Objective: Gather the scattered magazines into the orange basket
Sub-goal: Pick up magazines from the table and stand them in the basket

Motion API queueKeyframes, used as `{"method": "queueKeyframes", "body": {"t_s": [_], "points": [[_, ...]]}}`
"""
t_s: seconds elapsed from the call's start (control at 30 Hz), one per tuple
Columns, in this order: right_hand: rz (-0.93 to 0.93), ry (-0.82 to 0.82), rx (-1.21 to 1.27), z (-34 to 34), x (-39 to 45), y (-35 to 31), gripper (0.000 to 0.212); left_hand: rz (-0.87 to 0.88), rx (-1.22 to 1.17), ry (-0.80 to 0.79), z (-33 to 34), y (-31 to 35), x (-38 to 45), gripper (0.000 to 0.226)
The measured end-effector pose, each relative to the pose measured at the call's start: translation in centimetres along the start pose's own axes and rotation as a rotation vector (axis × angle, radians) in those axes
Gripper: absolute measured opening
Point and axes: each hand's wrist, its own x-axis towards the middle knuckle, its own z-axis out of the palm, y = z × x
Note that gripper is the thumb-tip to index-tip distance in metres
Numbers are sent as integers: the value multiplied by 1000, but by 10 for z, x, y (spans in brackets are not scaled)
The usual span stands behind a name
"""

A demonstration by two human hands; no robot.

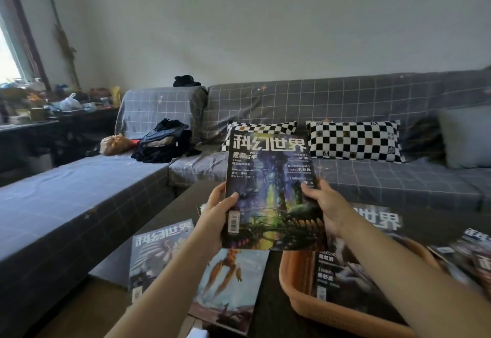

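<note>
We look past a raised magazine point(271, 191) at a long grey sofa point(345, 104) draped in a grid-patterned cloth, with two black-and-white checkered pillows point(356, 139) leaning on its back and a dark heap of clothes point(164, 138) beside a tan bag point(115, 144) in its corner. At far left a cluttered side table point(39, 114) stands under the window. The magazine, glossy with a dark, colourful cover and pale block title, is held upright in the air above the low dark table point(186, 205) and hides much of what lies behind it. Our left hand point(215, 220) grips its left edge, thumb on the cover near the barcode; our right hand point(326, 205) grips the right edge, thumb also on the front. Below, at right, the orange basket point(300, 292), a rounded plastic weave, already holds one magazine point(342, 276) lying flat; our right forearm crosses over it. Two more magazines point(159, 252) lie overlapping on the table left of the basket, partly under our left forearm, and others point(473, 255) are fanned at the right edge.
</note>
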Motion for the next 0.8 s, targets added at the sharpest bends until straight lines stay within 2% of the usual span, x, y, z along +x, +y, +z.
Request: {"method": "queueKeyframes", "body": {"t_s": [0.17,0.3,0.57,0.7,0.8], "points": [[-65,119,-21,-47,-30,-7,17,-42,-22,-42,50,-16,-5,15],[-105,246,-89,-92,-45,-3,23,-96,-51,-75,87,-42,-2,14],[-69,462,-297,-159,-53,36,34,-102,266,-39,131,-106,10,15],[-41,502,-376,-176,-52,53,32,-115,346,-32,139,-130,12,16],[-48,531,-551,-181,-54,65,32,-73,471,-43,140,-142,13,15]]}}
